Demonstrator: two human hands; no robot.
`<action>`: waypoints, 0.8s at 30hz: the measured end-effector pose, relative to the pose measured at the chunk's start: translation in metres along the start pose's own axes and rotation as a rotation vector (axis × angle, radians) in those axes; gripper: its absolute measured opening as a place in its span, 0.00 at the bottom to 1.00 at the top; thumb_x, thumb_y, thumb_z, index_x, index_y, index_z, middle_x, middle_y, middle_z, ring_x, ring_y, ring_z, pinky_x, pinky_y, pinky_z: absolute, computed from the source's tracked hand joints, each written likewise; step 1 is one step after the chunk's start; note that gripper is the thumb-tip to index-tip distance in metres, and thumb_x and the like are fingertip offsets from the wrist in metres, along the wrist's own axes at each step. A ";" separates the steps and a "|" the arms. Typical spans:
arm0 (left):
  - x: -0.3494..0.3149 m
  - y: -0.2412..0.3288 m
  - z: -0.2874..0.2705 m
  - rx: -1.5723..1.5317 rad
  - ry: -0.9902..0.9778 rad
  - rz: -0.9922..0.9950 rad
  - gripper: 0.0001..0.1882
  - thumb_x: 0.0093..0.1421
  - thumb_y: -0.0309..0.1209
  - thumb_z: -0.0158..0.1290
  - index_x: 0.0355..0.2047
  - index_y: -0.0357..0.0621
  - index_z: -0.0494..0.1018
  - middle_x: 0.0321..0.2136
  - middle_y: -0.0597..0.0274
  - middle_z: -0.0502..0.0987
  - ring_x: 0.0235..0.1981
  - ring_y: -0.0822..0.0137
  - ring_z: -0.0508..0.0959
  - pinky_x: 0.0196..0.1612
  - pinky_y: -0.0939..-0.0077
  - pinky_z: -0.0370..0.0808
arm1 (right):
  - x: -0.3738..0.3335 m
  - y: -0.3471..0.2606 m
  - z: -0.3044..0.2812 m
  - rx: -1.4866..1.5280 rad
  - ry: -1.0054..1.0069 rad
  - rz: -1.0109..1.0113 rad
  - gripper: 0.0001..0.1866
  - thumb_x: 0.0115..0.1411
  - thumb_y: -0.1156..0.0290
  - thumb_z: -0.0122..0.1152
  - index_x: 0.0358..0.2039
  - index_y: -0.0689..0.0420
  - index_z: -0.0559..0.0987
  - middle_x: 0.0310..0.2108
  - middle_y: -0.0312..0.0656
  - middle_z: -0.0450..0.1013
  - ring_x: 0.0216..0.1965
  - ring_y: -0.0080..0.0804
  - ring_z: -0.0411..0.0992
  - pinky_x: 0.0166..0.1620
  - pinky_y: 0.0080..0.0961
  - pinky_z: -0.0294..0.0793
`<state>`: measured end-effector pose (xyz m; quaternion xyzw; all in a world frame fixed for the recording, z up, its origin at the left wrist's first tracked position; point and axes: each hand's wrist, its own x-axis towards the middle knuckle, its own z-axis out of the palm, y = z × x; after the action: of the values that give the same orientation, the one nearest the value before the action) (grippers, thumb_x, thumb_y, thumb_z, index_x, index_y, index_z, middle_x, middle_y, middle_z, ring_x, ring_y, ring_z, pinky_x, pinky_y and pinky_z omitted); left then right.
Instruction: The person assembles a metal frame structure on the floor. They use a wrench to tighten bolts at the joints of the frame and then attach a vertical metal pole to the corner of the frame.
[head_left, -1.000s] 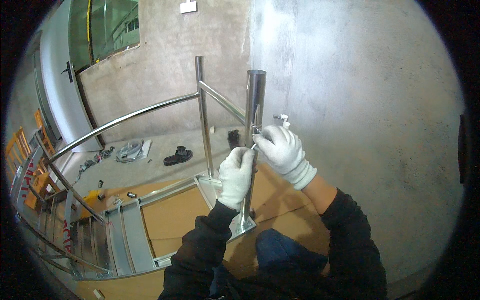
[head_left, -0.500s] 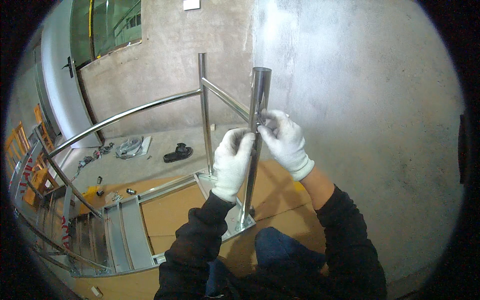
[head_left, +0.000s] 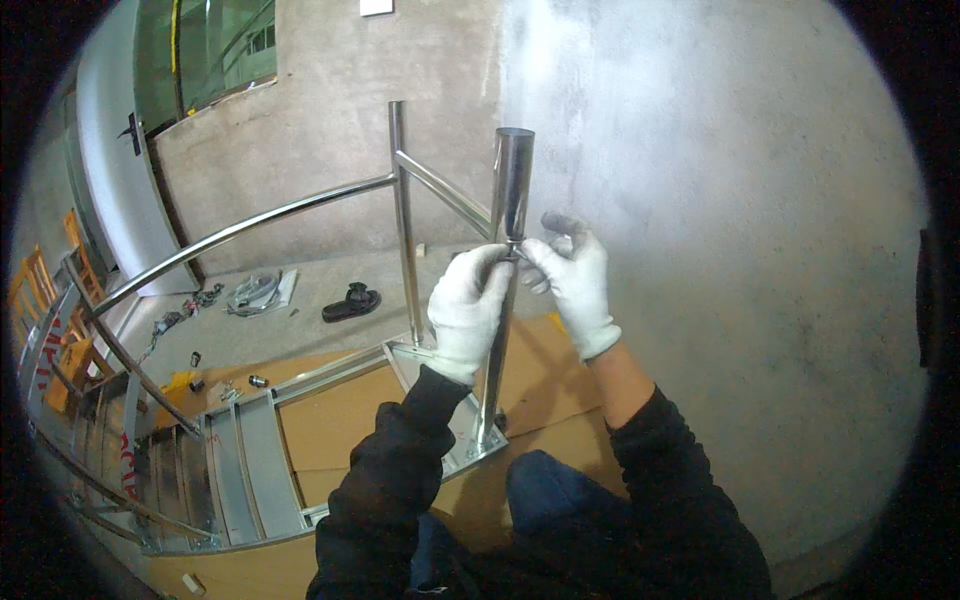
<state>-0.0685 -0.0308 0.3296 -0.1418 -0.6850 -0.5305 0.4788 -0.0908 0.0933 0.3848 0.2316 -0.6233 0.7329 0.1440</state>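
Probably steadying a steel post (head_left: 513, 185) with curled left hand (head_left: 465, 312), pinching alongside with right hand (head_left: 574, 283), hiding either grip's contents.

Head camera, left of the fisheye pair, is looking forward and down from the wearer's head. Black sleeves (head_left: 385, 480) are entering from the lower edge; left hand (head_left: 465, 310) and right hand (head_left: 575, 285) are showing close up, mid-frame, at the steel post (head_left: 512, 185). Gray wall (head_left: 740, 260) is filling the right side; white door (head_left: 118, 180) is standing farther off, far left, its edges bowing.
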 end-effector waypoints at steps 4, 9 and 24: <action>0.010 0.009 0.000 0.013 -0.046 -0.076 0.07 0.58 0.24 0.55 0.38 0.36 0.74 0.30 0.64 0.77 0.32 0.76 0.75 0.38 0.81 0.73 | 0.011 0.031 -0.015 -0.318 0.028 -0.233 0.19 0.54 0.66 0.66 0.42 0.66 0.75 0.22 0.38 0.73 0.22 0.26 0.71 0.29 0.22 0.72; 0.009 0.011 0.000 -0.017 -0.045 -0.106 0.06 0.58 0.24 0.56 0.36 0.36 0.74 0.28 0.66 0.76 0.30 0.77 0.73 0.36 0.81 0.73 | 0.013 0.035 -0.029 -0.868 0.032 -0.682 0.20 0.57 0.51 0.60 0.31 0.58 0.78 0.22 0.42 0.73 0.25 0.37 0.71 0.35 0.30 0.71; -0.029 -0.001 0.004 -0.231 -0.162 -0.421 0.12 0.62 0.32 0.53 0.40 0.34 0.73 0.31 0.60 0.78 0.31 0.73 0.76 0.36 0.78 0.74 | -0.003 0.037 -0.006 -0.412 -0.157 -0.242 0.17 0.65 0.60 0.49 0.29 0.61 0.74 0.20 0.47 0.72 0.18 0.38 0.72 0.23 0.36 0.70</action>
<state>-0.0568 -0.0191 0.3057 -0.0919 -0.6704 -0.6803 0.2817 -0.1076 0.0928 0.3510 0.3264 -0.7367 0.5474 0.2260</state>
